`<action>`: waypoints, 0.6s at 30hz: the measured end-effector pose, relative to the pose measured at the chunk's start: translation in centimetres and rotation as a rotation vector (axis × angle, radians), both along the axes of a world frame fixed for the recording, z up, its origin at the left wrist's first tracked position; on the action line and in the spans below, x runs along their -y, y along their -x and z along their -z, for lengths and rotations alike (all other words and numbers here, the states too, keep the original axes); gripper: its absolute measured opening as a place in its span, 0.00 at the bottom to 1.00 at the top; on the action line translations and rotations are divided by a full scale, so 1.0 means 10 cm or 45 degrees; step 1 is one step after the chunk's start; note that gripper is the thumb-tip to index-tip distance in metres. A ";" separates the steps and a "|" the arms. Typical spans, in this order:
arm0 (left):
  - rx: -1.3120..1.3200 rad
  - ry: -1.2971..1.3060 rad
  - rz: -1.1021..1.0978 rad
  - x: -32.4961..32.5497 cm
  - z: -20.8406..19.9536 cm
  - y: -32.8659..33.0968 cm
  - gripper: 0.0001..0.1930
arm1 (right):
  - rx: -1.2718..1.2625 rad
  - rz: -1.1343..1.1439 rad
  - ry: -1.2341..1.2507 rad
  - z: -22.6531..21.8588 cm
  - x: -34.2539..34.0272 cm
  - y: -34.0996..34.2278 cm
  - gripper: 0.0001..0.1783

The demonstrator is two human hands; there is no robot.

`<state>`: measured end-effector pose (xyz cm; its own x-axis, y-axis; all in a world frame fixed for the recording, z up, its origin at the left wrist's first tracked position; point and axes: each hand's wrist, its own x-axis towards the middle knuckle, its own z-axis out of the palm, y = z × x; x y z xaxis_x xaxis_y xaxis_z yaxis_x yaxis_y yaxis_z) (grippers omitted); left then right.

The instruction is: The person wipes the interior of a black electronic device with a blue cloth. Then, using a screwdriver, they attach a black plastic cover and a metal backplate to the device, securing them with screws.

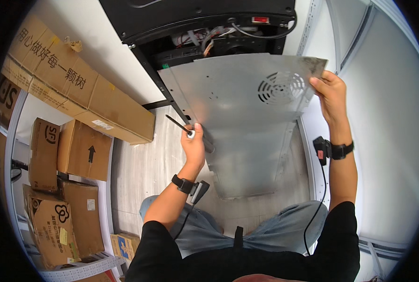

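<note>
A large grey sheet-metal panel [233, 113] with a round vent grille stands before me, leaning against an open black machine [209, 28]. My right hand [331, 94] pinches the panel's upper right corner, thumb on the front face. At the panel's left edge, my left hand [194, 146] is closed around a screwdriver [177, 124], its dark shaft pointing up and left. The left thumb rests against the panel edge. Above the panel's top edge, wires [209, 42] and dark parts show inside the machine; the panel hides the rest of the opening.
A long cardboard box [85, 87] lies at the left, near a shelf rack [107, 202] holding several cartons [85, 145]. A red switch [260, 20] and black cable [266, 36] are on the machine. White wall panels [383, 117] stand close on the right.
</note>
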<state>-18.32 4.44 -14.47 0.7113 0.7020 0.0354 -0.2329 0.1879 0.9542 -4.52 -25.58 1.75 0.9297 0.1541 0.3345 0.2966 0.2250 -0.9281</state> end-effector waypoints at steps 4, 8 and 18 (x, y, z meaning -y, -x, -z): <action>0.012 -0.052 -0.137 -0.37 0.03 -0.10 0.12 | 0.042 0.089 -0.170 0.18 -0.53 -0.20 0.14; 0.044 -0.039 -0.205 -0.57 -0.01 -0.21 0.11 | 0.080 0.217 -0.200 0.11 -0.83 -0.08 0.16; 0.137 0.022 -0.210 -0.68 -0.07 -0.39 0.09 | 0.362 0.759 0.044 0.07 -1.03 -0.05 0.22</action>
